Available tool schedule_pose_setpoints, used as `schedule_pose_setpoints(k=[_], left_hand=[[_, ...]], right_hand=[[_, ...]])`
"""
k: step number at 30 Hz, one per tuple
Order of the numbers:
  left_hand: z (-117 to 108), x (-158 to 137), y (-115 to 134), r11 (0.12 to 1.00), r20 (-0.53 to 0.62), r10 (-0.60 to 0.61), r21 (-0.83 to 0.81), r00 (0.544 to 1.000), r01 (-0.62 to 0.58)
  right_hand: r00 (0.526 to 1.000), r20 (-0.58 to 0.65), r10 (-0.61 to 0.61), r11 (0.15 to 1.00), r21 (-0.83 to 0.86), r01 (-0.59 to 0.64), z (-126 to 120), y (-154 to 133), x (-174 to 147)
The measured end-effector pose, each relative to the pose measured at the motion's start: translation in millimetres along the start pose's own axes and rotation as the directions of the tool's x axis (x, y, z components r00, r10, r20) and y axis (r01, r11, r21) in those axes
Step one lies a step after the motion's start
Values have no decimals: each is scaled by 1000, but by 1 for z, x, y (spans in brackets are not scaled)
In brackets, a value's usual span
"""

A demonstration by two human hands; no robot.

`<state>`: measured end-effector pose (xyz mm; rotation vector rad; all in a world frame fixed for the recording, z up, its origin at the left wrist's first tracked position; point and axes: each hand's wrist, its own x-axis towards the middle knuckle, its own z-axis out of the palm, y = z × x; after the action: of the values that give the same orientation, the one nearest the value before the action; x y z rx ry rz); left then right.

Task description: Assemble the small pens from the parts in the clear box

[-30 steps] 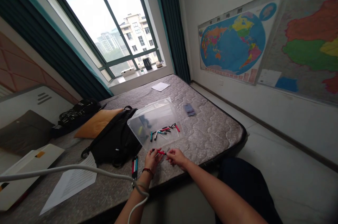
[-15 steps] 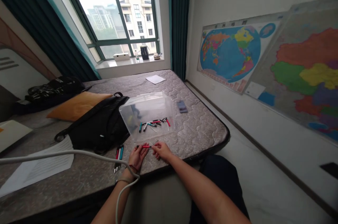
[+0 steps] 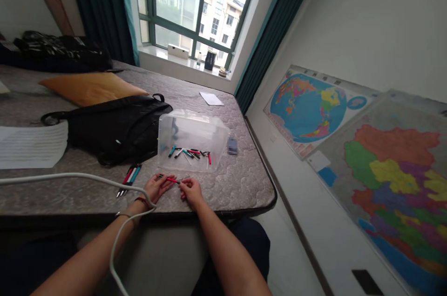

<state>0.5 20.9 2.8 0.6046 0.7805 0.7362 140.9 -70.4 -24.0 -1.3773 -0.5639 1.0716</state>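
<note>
A red pen [image 3: 172,179] with dark ends lies across the fingers of my left hand [image 3: 158,187], which grips its barrel. My right hand [image 3: 191,191] pinches the pen's other end between thumb and fingertips; any small part there is too fine to make out. Just beyond both hands sits a clear plastic box [image 3: 164,140] with red, teal, white and black pen parts [image 3: 191,152] at its bottom. Left of my left hand, several pens [image 3: 130,178] in red, white and teal lie side by side on the mattress [image 3: 240,189].
A pale cable [image 3: 84,176] runs across my left wrist. Behind it lie a black backpack [image 3: 115,128], printed paper [image 3: 35,144] and an orange pillow [image 3: 91,87]. A blurred dark card-like item [image 3: 232,146] rests right of the box, with white paper [image 3: 211,98] farther back.
The view has tilted and turned, so the scene sits differently in the picture. Both hands stay on the red pen, with little visible change in their grip.
</note>
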Motion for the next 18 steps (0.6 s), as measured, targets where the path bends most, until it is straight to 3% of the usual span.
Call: schedule_pose_setpoints(k=[4,8,14,18], left_hand=[[-3,3,-2,996,0,18,-83,1000,-18],[-6,6,-4,998,28,-4,-56,1000,5],[-4,4,-4,999,23,-5,-32,1000,6],[-5,4,-4,993,23,-35,-112,999,38]], right_hand=[[1000,-20,-3,999,43,4,-3,0,-1],[999,18,37,999,25,-38,-4,-2,-1],[999,-32,11,999,47,-10,-4,-2,-1],[998,24,58,998,-16,-58,-2,0,1]])
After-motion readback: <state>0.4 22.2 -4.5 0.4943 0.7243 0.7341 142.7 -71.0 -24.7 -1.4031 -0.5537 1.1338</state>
